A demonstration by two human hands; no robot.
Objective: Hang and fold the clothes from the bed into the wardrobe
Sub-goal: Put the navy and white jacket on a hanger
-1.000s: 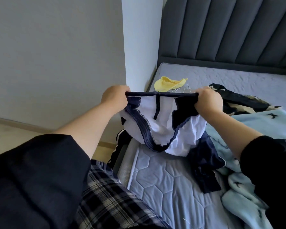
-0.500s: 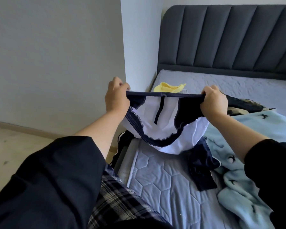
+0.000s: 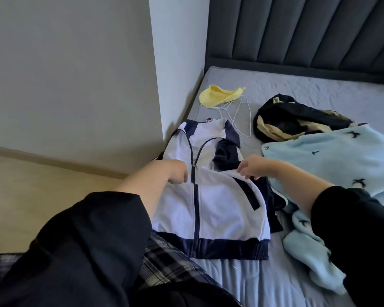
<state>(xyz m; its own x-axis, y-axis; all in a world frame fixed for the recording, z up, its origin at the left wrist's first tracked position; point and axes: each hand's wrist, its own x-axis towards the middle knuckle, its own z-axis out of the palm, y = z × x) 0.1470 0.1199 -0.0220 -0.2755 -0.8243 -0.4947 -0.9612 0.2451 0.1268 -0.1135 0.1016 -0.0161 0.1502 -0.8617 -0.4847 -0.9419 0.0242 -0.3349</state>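
Observation:
A white zip jacket with navy trim (image 3: 211, 202) lies flat on the grey bed (image 3: 308, 89) near its left edge, collar away from me and navy hem toward me. My left hand (image 3: 178, 173) rests with curled fingers on the jacket's left chest beside the zip and grips the fabric. My right hand (image 3: 252, 168) pinches the white fabric at the jacket's right side, next to the navy sleeve. White wire hangers (image 3: 242, 117) lie just beyond the collar.
A yellow garment (image 3: 217, 97) lies at the bed's far left. A black and tan garment (image 3: 297, 120) and a light blue fleece with dark prints (image 3: 341, 156) fill the right side. A dark padded headboard (image 3: 297, 29) stands behind; a wall (image 3: 75, 63) and bare floor (image 3: 31, 191) are left.
The jacket was held up stretched between both hands; now it lies spread flat on the bed. Both hands have come down onto its chest area.

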